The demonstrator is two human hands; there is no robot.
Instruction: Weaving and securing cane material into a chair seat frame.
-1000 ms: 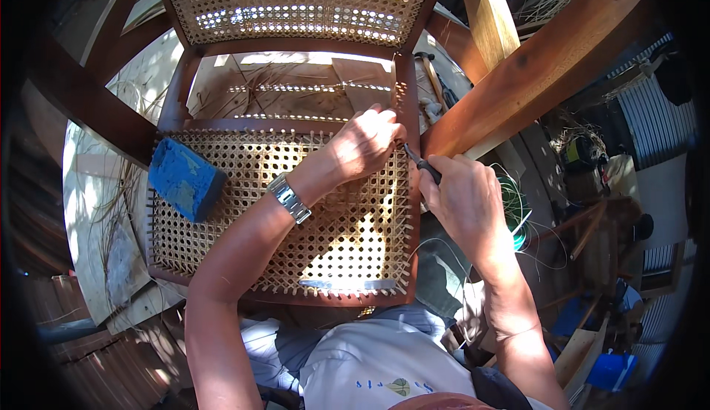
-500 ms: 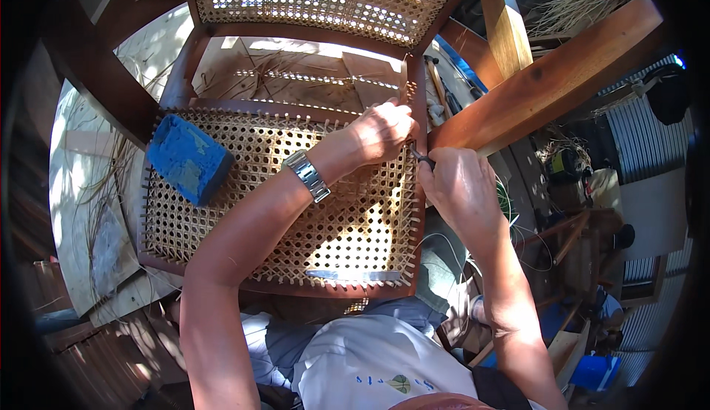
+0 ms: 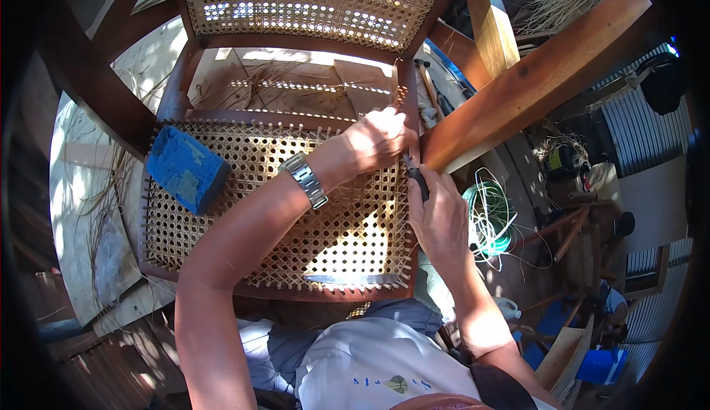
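A wooden chair (image 3: 177, 269) has a woven cane seat (image 3: 274, 151), with short pegs or strand ends along its edge. My left hand (image 3: 377, 136) is closed at the seat's upper right edge, wearing a metal watch on the wrist; what its fingers hold is hidden. My right hand (image 3: 440, 221) grips a dark-handled tool (image 3: 418, 181), its metal tip reaching up to the edge beside my left fingers. A blue block (image 3: 185, 170), chipped on top, rests on the seat's left side. A long thin metal strip (image 3: 347, 279) lies along the seat's front edge.
The cane backrest (image 3: 303, 3) stands behind, with wooden beams (image 3: 532, 77) at right and left. A coil of pale strands and green line (image 3: 488, 218) lies right of the chair. Boards (image 3: 81, 210) with loose fibres, a blue container (image 3: 600, 366) and tools (image 3: 436, 92) surround it.
My right hand and the tool have moved left, closer to the seat's edge, uncovering more of the coil. My left hand remains closed at that edge. The view has shifted slightly.
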